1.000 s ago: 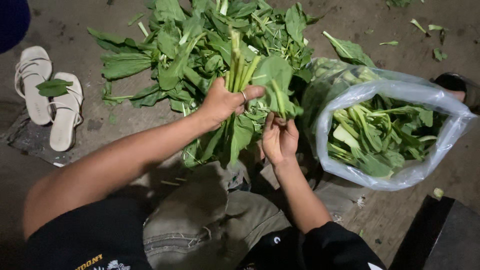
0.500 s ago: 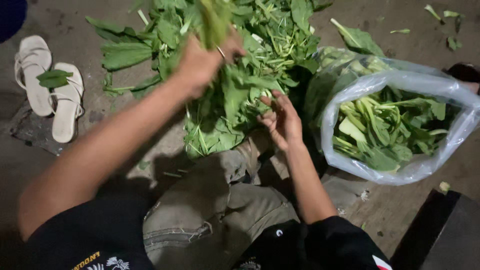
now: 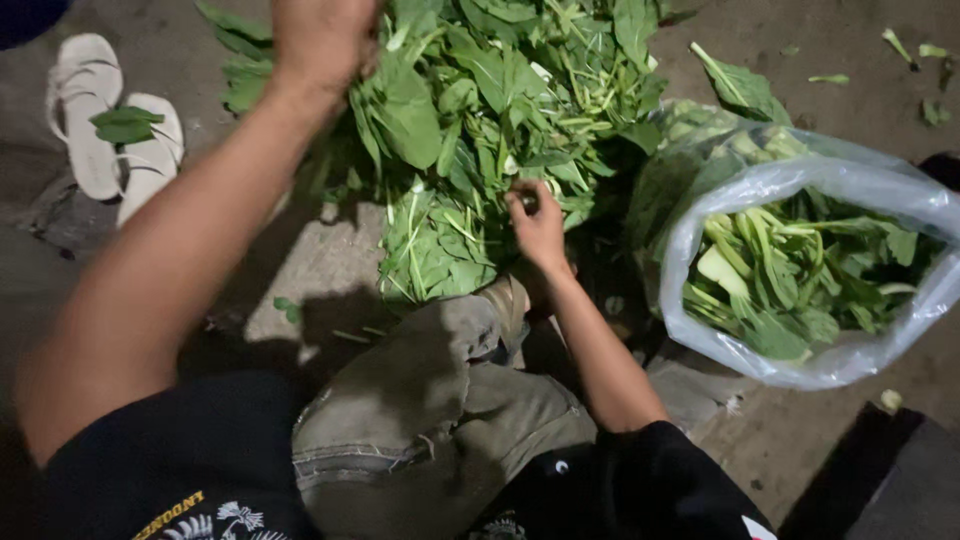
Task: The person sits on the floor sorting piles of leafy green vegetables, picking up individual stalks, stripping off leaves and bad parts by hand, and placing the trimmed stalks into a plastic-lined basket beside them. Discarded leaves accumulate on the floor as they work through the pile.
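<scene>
green leaves (image 3: 480, 130) under both hands

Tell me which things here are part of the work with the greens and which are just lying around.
In hand:
- left hand, gripping leaves at the top of the pile
- right hand, fingers in the stems
- pile of leafy greens
- clear plastic bag holding greens

Lying about:
- pair of white sandals, one leaf on them
- scattered leaf scraps
</scene>
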{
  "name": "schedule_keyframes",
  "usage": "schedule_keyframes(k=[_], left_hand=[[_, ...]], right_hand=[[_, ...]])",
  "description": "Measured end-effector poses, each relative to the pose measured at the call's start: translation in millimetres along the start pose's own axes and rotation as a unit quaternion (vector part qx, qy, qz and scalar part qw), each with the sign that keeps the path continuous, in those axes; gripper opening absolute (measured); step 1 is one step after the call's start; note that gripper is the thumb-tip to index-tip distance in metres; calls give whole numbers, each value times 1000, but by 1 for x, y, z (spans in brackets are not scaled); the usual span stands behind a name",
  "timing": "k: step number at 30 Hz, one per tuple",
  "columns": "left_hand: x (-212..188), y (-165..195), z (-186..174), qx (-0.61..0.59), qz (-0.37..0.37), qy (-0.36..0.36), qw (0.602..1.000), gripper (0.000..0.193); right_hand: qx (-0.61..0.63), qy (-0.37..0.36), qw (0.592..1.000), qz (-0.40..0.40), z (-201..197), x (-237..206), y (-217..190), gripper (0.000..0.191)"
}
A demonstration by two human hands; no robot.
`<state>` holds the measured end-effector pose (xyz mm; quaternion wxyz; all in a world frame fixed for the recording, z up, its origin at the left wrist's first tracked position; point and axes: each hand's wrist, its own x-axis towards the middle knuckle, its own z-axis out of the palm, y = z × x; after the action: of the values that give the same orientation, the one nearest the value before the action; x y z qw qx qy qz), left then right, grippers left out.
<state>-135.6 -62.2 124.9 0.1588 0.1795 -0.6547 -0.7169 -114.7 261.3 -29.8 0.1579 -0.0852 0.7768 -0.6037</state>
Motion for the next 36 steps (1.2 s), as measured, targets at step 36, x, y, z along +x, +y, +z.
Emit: schedule_keyframes(k=[36], left_hand=[[-63,23,91,328,140,-365,860,55]], right_hand=[[193,-117,966,-129,-64,-26,-116,49]])
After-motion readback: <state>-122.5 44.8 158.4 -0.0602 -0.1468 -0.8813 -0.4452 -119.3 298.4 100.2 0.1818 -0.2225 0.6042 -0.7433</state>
